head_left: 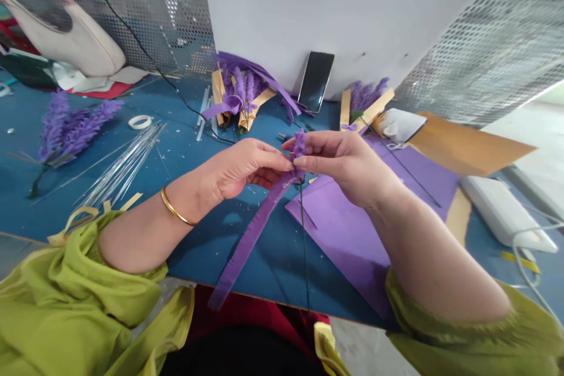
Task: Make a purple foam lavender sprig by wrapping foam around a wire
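Note:
My left hand (247, 167) and my right hand (339, 164) meet above the blue table (185, 153), fingers pinched together. Between them is a small purple paper flower head (300, 144) on a thin dark green wire stem (303, 235) that hangs down toward me. A long purple paper strip (251, 235) runs from the pinch down past the table's front edge. My left fingers grip the strip's upper end. My right fingers hold the flower head at the top of the wire. A gold bangle sits on my left wrist.
Purple paper sheets (352, 223) lie under my right arm. Finished purple flower sprays (70, 126) lie at left, more bundles (240, 94) at the back beside a leaning phone (315, 81). Clear thin rods (123, 167), a tape roll (140, 122), a white box (502, 211) and brown card (467, 144) surround.

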`<state>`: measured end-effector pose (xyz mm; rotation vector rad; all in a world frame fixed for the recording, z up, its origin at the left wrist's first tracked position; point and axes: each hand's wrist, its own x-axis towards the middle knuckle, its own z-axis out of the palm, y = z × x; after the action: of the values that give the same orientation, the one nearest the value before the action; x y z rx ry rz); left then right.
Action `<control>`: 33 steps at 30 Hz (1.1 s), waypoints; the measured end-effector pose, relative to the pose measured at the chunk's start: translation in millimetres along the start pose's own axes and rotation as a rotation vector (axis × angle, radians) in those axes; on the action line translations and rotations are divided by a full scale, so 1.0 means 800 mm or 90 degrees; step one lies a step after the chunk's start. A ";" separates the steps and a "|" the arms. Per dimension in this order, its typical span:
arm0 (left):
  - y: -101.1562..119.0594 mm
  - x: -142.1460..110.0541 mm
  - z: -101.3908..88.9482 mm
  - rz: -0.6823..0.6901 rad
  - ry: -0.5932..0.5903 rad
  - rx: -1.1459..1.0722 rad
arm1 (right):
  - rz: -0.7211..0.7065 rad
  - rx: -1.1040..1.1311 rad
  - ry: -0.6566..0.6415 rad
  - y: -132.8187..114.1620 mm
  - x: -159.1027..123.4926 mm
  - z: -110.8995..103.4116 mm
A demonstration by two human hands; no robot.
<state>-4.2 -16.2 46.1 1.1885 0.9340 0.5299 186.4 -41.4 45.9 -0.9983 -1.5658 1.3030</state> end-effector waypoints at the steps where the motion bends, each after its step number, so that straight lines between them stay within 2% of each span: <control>1: 0.000 -0.001 0.000 -0.002 -0.004 0.000 | 0.000 -0.008 0.011 0.000 0.000 0.002; 5: 0.002 -0.001 0.000 0.000 -0.011 -0.009 | -0.003 -0.025 0.063 -0.001 -0.001 0.007; 11: 0.000 -0.001 0.003 0.008 0.011 -0.026 | -0.014 -0.080 0.093 -0.001 -0.003 0.010; 16: 0.001 -0.002 0.004 0.012 0.010 -0.034 | -0.052 -0.249 0.151 -0.006 -0.006 0.017; 21: -0.002 0.000 0.008 0.011 0.037 -0.049 | -0.160 -0.380 0.200 -0.005 -0.011 0.024; 23: -0.003 0.000 0.009 0.020 0.045 -0.058 | -0.167 -0.372 0.204 -0.005 -0.012 0.024; 28: -0.002 0.000 0.009 0.066 0.093 -0.088 | -0.076 -0.243 0.262 -0.004 -0.011 0.017; 33: -0.001 0.001 0.007 0.107 0.095 -0.086 | 0.021 -0.105 0.185 0.002 -0.010 0.011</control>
<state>0.7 -19.1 45.4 1.1223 0.9140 0.8134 180.9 -51.1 42.6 -1.2604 -1.4527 1.0090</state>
